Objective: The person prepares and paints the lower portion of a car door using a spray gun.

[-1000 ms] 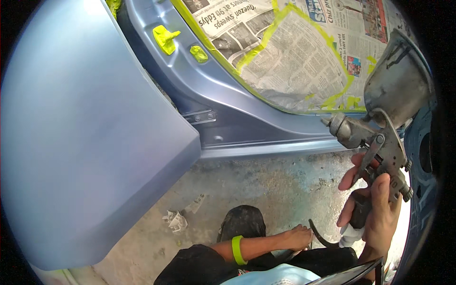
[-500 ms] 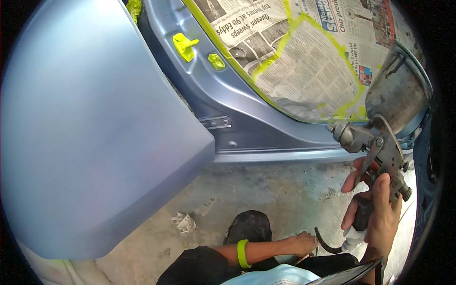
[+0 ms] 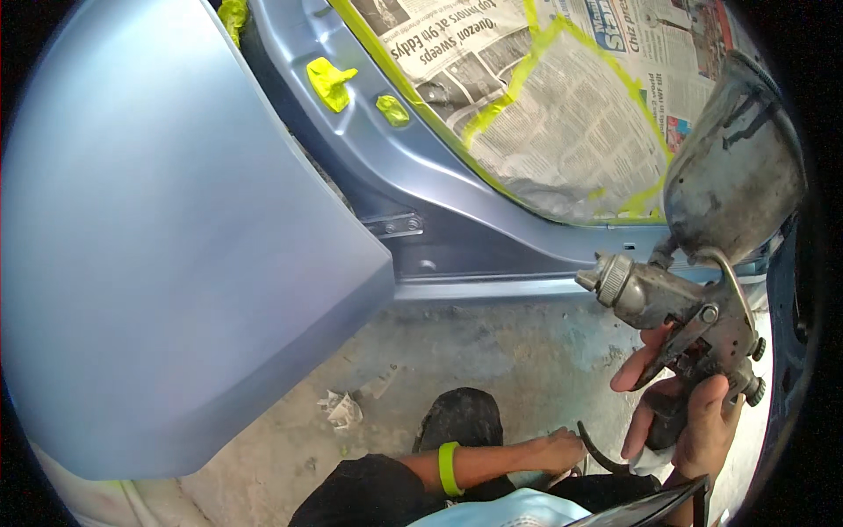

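My right hand is wrapped round the grip of a metal paint spray gun, its fingers at the trigger. A grey, paint-stained cup sits on top of the gun, and the nozzle points left. Lower down, my left hand is closed by my knee, with a green band on the wrist; what it holds is hidden. A black hose curves between the two hands. On the left stands a blue-grey car door, swung out from the car body of the same colour.
Newspaper edged with yellow-green tape covers the car's opening. Masking-tape wads stick to the door frame. A crumpled paper scrap lies on the concrete floor. A dark panel stands at the right edge.
My right hand has brought the spray gun slightly left and lower, and it looks larger in view. My left hand has stayed in place.
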`<control>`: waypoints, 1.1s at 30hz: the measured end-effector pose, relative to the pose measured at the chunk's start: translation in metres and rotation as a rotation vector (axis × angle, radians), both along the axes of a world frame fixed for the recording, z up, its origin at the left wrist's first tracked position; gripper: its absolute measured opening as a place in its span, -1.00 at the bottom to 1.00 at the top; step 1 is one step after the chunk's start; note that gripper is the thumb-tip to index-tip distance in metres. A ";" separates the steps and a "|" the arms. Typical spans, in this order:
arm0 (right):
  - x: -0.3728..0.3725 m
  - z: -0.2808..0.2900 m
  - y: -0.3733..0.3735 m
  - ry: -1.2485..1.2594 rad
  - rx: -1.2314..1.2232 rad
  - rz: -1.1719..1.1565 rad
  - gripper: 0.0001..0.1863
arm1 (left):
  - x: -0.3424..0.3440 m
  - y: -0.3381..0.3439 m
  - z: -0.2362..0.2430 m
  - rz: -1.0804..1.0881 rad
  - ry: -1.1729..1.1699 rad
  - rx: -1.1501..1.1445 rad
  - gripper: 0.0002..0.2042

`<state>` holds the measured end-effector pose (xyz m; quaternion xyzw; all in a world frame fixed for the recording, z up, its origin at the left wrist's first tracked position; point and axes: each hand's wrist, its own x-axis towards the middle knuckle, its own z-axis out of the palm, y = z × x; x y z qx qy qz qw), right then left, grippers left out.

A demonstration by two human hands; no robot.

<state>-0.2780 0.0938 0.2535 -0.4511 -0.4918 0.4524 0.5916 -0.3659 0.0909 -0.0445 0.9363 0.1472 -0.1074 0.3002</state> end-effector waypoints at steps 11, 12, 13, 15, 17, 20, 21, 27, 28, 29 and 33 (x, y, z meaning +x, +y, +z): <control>0.057 -0.030 -0.025 -0.167 -0.234 -0.234 -0.33 | 0.002 -0.024 -0.038 -0.096 -0.124 -0.037 -0.78; 0.060 -0.036 -0.029 -0.222 -0.254 -0.319 -0.39 | 0.002 -0.027 -0.037 -0.107 -0.136 -0.056 -0.78; 0.063 -0.039 -0.035 -0.236 -0.270 -0.335 -0.39 | 0.003 -0.031 -0.034 -0.041 -0.176 -0.072 -0.80; 0.071 -0.045 -0.049 -0.327 -0.340 -0.474 -0.37 | 0.007 -0.029 -0.025 0.006 -0.218 -0.100 -0.81; 0.068 -0.053 -0.061 -0.271 -0.324 -0.449 -0.33 | 0.015 -0.016 -0.008 -0.110 -0.078 -0.190 -0.83; 0.046 -0.067 -0.054 -0.260 -0.303 -0.358 -0.26 | 0.008 0.000 -0.006 0.092 -0.108 -0.324 -0.79; 0.040 -0.071 -0.055 -0.291 -0.317 -0.333 -0.24 | 0.005 0.006 -0.004 0.084 -0.220 -0.169 -0.78; 0.045 -0.097 -0.069 -0.375 -0.366 -0.453 -0.27 | -0.006 0.013 0.016 0.103 -0.155 -0.041 -0.81; 0.044 -0.099 -0.069 -0.413 -0.377 -0.474 -0.26 | -0.008 0.011 0.012 0.112 -0.150 -0.048 -0.81; 0.040 -0.098 -0.068 -0.411 -0.383 -0.463 -0.26 | -0.009 0.009 0.008 0.093 -0.148 -0.069 -0.81; 0.018 -0.090 -0.077 -0.195 -0.494 -0.347 -0.08 | -0.013 0.006 0.008 -0.004 -0.061 -0.119 -0.84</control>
